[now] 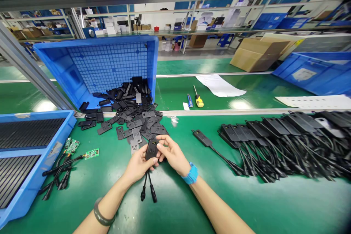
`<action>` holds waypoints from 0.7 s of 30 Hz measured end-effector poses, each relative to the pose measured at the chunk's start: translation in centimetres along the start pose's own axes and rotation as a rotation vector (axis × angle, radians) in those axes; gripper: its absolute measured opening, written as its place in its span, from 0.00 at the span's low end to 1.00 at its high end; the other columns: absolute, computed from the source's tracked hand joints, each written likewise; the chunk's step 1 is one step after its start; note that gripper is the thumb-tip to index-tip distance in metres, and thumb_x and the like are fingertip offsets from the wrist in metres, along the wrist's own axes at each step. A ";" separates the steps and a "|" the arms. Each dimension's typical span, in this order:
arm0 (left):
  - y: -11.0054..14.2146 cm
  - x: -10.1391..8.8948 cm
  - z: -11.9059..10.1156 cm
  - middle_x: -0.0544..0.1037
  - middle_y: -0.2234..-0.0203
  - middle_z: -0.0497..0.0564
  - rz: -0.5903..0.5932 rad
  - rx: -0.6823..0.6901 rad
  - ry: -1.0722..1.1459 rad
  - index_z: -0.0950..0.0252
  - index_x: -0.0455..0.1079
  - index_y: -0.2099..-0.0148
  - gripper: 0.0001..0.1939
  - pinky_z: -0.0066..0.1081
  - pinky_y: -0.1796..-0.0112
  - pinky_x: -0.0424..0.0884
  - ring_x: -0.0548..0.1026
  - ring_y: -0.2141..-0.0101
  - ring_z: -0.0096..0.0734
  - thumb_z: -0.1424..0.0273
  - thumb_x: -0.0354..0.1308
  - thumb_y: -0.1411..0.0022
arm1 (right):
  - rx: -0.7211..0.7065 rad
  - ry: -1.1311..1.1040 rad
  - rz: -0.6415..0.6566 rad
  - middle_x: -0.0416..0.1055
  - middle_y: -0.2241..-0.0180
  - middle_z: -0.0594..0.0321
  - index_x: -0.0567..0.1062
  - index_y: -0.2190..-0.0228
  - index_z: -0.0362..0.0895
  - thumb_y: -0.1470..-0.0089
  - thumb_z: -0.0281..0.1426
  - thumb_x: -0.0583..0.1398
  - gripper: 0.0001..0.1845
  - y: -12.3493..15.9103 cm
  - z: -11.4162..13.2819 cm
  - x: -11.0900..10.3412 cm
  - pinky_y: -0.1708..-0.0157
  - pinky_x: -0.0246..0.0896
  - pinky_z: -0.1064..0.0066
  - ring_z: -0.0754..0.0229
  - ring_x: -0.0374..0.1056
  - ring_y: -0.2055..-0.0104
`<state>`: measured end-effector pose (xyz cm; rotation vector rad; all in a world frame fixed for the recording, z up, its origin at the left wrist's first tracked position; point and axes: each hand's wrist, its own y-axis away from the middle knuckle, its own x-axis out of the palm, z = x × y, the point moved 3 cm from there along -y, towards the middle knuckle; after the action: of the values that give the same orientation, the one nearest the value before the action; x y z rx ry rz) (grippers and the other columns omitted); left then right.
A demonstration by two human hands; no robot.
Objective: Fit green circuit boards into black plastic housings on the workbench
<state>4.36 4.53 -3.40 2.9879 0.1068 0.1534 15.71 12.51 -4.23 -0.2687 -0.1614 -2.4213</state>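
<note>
Between my two hands is a small black plastic controller case [151, 150], with a little greenish display near its top. Two short black cables [149, 186] with connectors hang from its lower end onto the green bench. My left hand [139, 163] grips the case by its left and lower edge. On the other side, the fingers of my right hand [168, 151] close on its upper right edge. Just beyond my hands spreads a heap of loose black case covers [137, 120], spilling from a tipped blue crate [109, 58].
Left are green circuit boards [91, 153] with cables and a blue tray [41, 172] of black parts. Rows of cabled black cases [255, 131] lie right, one single case [202, 138] nearer. A yellow screwdriver [199, 100], blue cutter [189, 100] and paper [219, 85] lie behind.
</note>
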 end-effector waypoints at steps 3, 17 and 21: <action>0.2 0.1 0.1 0.74 0.63 0.54 0.007 0.008 -0.074 0.64 0.60 0.42 0.27 0.26 0.73 0.73 0.75 0.67 0.33 0.67 0.60 0.42 | 0.046 0.048 0.071 0.63 0.77 0.67 0.68 0.61 0.42 0.45 0.49 0.55 0.23 -0.2 -0.4 0.0 0.81 0.58 0.77 0.67 0.62 0.78; 0.5 1.2 0.7 0.58 0.39 0.62 0.070 0.051 0.067 0.60 0.31 0.33 0.50 0.36 0.49 0.66 0.66 0.46 0.40 0.71 0.62 0.46 | -0.336 0.994 -0.135 0.60 0.51 0.51 0.47 0.38 0.41 0.45 0.30 0.54 0.36 1.2 2.4 0.6 0.50 0.61 0.62 0.53 0.61 0.50; 0.2 0.4 0.2 0.63 0.42 0.60 0.054 0.096 -0.127 0.60 0.49 0.36 0.35 0.35 0.52 0.68 0.66 0.47 0.38 0.73 0.58 0.43 | -0.079 1.452 -0.296 0.64 0.58 0.50 0.63 0.46 0.38 0.49 0.25 0.55 0.27 0.6 3.5 -3.5 0.56 0.62 0.61 0.50 0.64 0.56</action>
<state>4.77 4.31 -3.50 3.0874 0.0199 -0.0375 19.22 14.89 -1.63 1.5268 0.5718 -2.2895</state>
